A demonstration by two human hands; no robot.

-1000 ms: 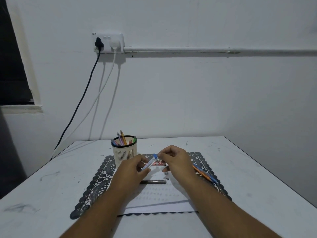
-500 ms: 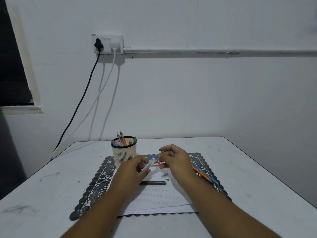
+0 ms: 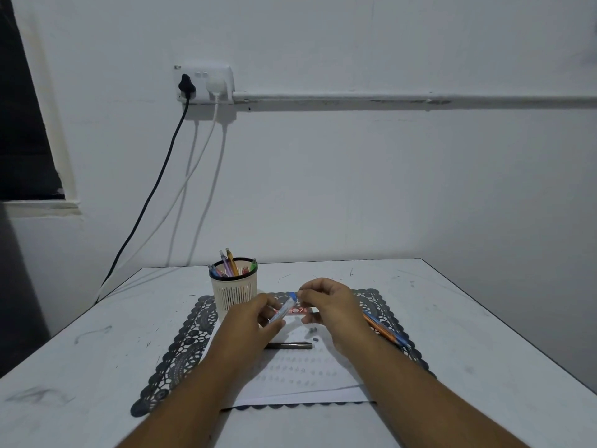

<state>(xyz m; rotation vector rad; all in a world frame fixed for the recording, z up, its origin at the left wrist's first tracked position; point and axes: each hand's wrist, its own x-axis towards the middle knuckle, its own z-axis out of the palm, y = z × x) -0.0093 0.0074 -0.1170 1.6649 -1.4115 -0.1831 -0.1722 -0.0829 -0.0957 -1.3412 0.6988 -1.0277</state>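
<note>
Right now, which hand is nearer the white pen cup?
Left. The left hand is just right of the pen cup; the right hand lies farther right, past the blue-capped tube.

A white cup (image 3: 233, 294) full of colored pens (image 3: 230, 265) stood at the far left corner of a black lacy mat (image 3: 181, 344) on the white table (image 3: 97, 350). A sheet of paper (image 3: 300, 386) lay on the mat with a dark pen (image 3: 287, 345) on it. Orange and blue pens (image 3: 386, 331) lay at the mat's right side. A black wire (image 3: 151, 192) hung from a wall plug (image 3: 204, 83).
</note>
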